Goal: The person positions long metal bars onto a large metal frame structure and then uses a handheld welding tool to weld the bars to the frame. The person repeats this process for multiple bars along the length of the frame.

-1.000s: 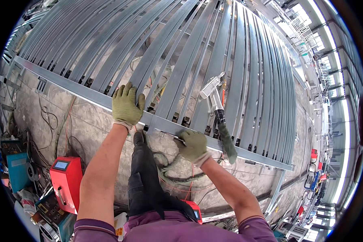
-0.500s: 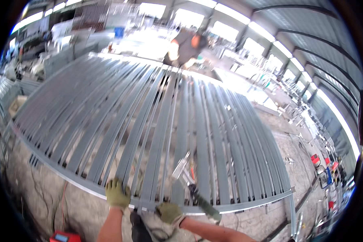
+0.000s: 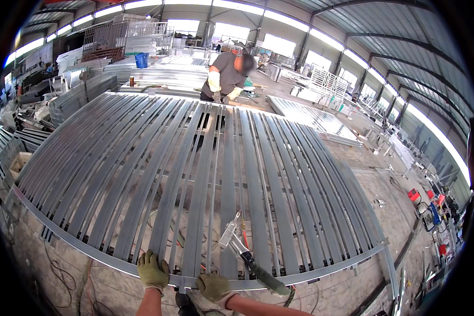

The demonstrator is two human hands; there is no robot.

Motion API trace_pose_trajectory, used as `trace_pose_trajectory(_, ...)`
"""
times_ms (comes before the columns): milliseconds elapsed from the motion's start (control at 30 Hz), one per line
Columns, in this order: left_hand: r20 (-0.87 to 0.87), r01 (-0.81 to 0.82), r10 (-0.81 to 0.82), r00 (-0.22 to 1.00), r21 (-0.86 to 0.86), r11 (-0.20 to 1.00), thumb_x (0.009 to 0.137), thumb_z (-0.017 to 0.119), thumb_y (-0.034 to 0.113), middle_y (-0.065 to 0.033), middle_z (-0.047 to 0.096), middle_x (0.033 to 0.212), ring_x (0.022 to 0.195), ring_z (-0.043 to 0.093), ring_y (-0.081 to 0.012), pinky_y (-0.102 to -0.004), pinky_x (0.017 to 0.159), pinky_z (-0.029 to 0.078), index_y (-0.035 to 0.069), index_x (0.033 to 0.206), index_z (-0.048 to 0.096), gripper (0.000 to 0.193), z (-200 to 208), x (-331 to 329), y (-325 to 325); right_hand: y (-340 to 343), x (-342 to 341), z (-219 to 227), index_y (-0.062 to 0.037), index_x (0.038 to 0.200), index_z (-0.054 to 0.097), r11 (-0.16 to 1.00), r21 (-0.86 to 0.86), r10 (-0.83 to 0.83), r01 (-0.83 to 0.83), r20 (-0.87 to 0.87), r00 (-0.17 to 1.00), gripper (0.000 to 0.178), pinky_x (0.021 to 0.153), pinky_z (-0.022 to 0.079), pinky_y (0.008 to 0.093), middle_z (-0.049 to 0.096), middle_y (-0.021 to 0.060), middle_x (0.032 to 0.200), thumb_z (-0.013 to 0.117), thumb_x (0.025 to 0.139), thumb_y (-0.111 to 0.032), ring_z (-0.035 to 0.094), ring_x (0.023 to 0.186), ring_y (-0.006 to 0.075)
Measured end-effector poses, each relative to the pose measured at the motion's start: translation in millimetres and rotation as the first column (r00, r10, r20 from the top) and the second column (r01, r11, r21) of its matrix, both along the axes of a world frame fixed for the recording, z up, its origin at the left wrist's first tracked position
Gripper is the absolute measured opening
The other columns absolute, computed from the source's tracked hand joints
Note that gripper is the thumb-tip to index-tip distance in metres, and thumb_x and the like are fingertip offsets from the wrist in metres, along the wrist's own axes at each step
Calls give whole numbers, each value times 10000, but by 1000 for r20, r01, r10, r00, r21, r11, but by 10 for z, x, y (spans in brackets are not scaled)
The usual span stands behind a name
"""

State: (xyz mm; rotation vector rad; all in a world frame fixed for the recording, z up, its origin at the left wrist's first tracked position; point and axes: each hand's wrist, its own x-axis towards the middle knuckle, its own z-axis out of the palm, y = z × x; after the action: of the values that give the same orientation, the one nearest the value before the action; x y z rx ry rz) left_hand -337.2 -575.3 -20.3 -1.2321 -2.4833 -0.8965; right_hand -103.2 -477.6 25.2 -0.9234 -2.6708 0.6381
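A large grey metal frame (image 3: pixel 108 254) with long parallel slats spreads before me. My left hand (image 3: pixel 153 269), in an olive work glove, lies over the near rail, its fingers spread along the slat ends. Just to its right, my right hand (image 3: pixel 214 287), gloved alike, is curled over the same rail; its fingertips are partly hidden. A hand tool with a silver metal head (image 3: pixel 229 235) and a dark green, wrapped-looking handle (image 3: pixel 268 279) rests across the slats and rail, right of my right hand. Neither hand touches it.
Across the frame a co-worker (image 3: pixel 227 76) in a grey top and pale gloves bends over the far edge. A blue bin (image 3: pixel 141 60) stands behind at left. Another slatted panel (image 3: pixel 313 118) lies beyond at right. Cables (image 3: pixel 63 279) run over the floor. Red machines (image 3: pixel 414 195) stand far right.
My view has shifted and become sharper; a red box at the lower left has left the picture. Both hands stay at the near rail. The co-worker is still bent over the far edge.
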Motion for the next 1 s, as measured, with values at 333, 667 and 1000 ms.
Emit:
trace_pose_trajectory(333, -12, -13, 12, 1000, -50, 999, 868, 684, 254, -212, 626, 1376, 1269, 564, -497, -605, 1118, 413, 14, 1192, 644, 405, 65, 39, 7, -62, -94, -149, -84, 919, 690, 998, 33, -45, 46, -17, 999, 254, 758, 559, 540, 738, 171, 859, 590, 1002, -302, 712, 787, 407)
trace_pose_trajectory(667, 1, -31, 31, 1000, -103, 994, 884, 671, 253, -214, 628, 1417, 1309, 559, -487, -602, 1169, 385, 17, 1226, 644, 417, 48, 51, 30, -44, -67, -23, -81, 904, 691, 997, 75, -31, 36, -64, 997, 246, 747, 556, 550, 737, 181, 865, 592, 990, -289, 706, 804, 422)
trace_pose_trajectory(1000, 10, 18, -17, 1000, -139, 990, 892, 679, 245, -250, 628, 1415, 1285, 572, -499, -604, 1153, 407, -25, 1281, 630, 476, 115, -43, 66, 12, -122, -110, -72, 934, 701, 994, -105, -33, 22, -108, 994, 191, 804, 524, 548, 729, 177, 886, 608, 991, -230, 693, 836, 415)
